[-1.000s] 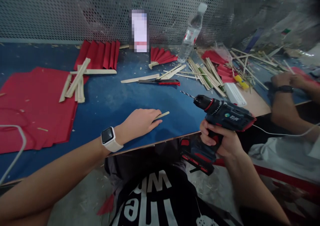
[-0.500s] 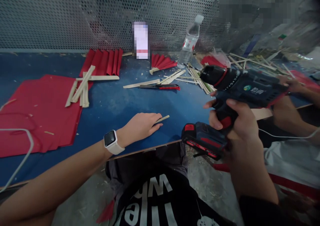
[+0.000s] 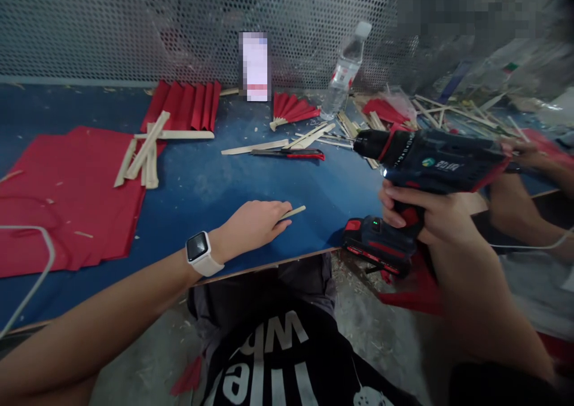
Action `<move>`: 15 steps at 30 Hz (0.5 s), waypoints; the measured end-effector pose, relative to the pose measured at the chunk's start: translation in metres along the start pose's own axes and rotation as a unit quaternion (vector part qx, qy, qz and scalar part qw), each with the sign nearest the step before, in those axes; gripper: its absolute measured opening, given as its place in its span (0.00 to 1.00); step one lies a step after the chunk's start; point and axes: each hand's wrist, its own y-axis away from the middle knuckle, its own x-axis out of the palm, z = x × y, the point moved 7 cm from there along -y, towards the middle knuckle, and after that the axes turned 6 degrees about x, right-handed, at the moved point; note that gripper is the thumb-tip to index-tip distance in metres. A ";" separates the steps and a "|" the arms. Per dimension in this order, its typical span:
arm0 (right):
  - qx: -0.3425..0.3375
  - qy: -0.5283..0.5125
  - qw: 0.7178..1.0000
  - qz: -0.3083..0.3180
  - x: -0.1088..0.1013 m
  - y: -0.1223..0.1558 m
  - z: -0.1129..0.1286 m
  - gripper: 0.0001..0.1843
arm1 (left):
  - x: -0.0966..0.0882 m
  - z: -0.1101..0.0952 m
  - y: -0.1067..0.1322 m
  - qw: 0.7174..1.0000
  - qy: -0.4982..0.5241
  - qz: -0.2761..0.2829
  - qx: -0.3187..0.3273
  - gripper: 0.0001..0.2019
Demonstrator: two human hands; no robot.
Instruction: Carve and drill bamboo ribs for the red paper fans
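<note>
A clear bottle (image 3: 344, 74), contents indistinct, is backed by perforated mesh (image 3: 112, 29); a thin strip (image 3: 298, 210) is pinched by the left hand (image 3: 251, 223), a drill (image 3: 448, 161) gripped by the right hand (image 3: 442, 214)

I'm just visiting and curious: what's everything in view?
Drill: one, dark and red, right
Thin stick: one, pale, front centre
Strips: many, pale, scattered
Cutter: one, black and red, centre
Flat sheets: several, red, left
Pleated pieces: several, red, along back
Bottle: one, clear, back
Blurred screen: one, whitish, back
Table: one, blue, middle
Mesh: one, grey, behind
Other person's arms: two, right
Watch: one, white-strapped, front left
Left hand: one, bare, on stick
Right hand: one, bare, on drill
</note>
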 end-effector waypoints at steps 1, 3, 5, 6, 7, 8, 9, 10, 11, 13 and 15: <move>-0.001 0.002 1.000 -0.003 0.000 0.001 0.002 0.22 | 0.000 0.000 0.000 1.000 0.000 0.003 -0.001 0.15; -0.001 0.022 1.000 0.001 0.002 0.005 0.004 0.21 | 0.001 0.000 0.000 1.000 0.003 0.011 -0.003 0.15; -0.010 0.074 0.997 0.022 0.005 0.009 0.007 0.20 | 0.001 0.000 0.000 1.000 0.004 0.013 -0.005 0.14; -0.017 0.110 0.993 0.033 0.006 0.011 0.008 0.21 | 0.000 0.000 0.000 1.000 0.003 0.011 -0.006 0.15; -0.025 0.147 0.988 0.040 0.006 0.014 0.010 0.22 | 0.000 0.000 0.000 1.000 0.003 0.008 -0.006 0.15; -0.033 0.181 0.982 0.042 0.005 0.017 0.011 0.23 | 0.000 0.000 0.000 1.000 0.003 0.004 -0.004 0.14; -0.040 0.210 0.976 0.041 0.004 0.020 0.012 0.24 | -0.001 0.000 0.000 1.000 0.003 0.002 0.001 0.14; -0.046 0.235 0.970 0.042 0.003 0.023 0.013 0.23 | -0.001 -0.001 0.000 1.000 0.004 0.001 0.007 0.13; -0.050 0.257 0.964 0.048 0.002 0.026 0.012 0.22 | -0.001 -0.002 0.000 1.000 0.004 -0.002 0.016 0.12; -0.056 0.286 0.954 0.065 -0.001 0.031 0.009 0.20 | -0.002 -0.003 0.001 0.999 -0.002 -0.019 0.032 0.13; -0.054 0.280 0.956 0.063 -0.010 0.033 0.001 0.18 | -0.005 -0.004 0.001 0.998 -0.014 -0.043 0.044 0.14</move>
